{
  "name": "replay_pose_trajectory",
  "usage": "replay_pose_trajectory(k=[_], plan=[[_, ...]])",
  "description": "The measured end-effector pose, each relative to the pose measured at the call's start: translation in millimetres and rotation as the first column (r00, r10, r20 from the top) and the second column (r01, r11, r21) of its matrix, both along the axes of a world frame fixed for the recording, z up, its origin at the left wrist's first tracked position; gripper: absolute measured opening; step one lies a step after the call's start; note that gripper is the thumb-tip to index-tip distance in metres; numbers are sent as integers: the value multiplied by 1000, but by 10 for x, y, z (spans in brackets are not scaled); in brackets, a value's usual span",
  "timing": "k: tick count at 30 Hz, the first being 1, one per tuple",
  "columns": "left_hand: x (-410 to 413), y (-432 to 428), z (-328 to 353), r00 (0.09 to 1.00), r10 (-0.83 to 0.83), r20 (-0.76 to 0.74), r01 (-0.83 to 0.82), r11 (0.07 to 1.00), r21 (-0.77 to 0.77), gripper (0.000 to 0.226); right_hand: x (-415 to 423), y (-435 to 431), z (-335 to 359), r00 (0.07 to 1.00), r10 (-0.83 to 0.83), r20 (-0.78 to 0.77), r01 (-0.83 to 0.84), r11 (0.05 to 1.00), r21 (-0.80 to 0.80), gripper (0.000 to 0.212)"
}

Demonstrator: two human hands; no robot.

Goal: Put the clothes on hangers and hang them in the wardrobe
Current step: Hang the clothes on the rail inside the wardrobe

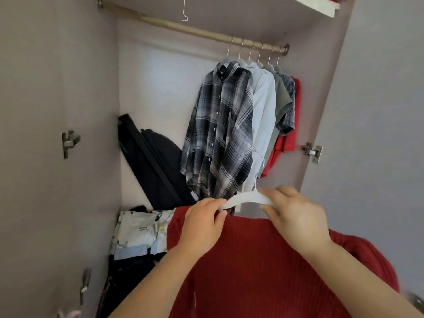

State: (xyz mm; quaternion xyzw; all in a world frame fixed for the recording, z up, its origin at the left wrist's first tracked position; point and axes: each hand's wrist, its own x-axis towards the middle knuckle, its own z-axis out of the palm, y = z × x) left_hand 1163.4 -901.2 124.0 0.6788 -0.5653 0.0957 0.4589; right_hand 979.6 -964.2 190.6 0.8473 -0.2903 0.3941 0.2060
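Left hand (202, 223), right hand (296, 214) pinch stiff white hanger (246, 199) ends; red knit sweater (252, 260) likely soft, saggy, so grip at shoulders.

Ribbed red knit sweater (263, 260), matt white plastic hanger (246, 199), soft checked cloth shirt (220, 134), dull metal rail (195, 31), shiny metal hinges (312, 151).

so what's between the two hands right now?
The white hanger spans the gap, left hand pinching one end and right hand holding the other, just above the top of the red knit sweater. Shows in the head view.
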Motion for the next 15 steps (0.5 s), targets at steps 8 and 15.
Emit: replay_pose_trajectory(k=[8, 15], plan=[[781, -878, 577, 989, 133, 61, -135, 990, 30, 34, 875, -1140, 547, 989, 119, -83, -122, 992, -30, 30], [1604, -1542, 1156, 979, 155, 134, -150, 988, -45, 38, 1748, -1818, 1195, 987, 70, -145, -84, 992, -91, 26]])
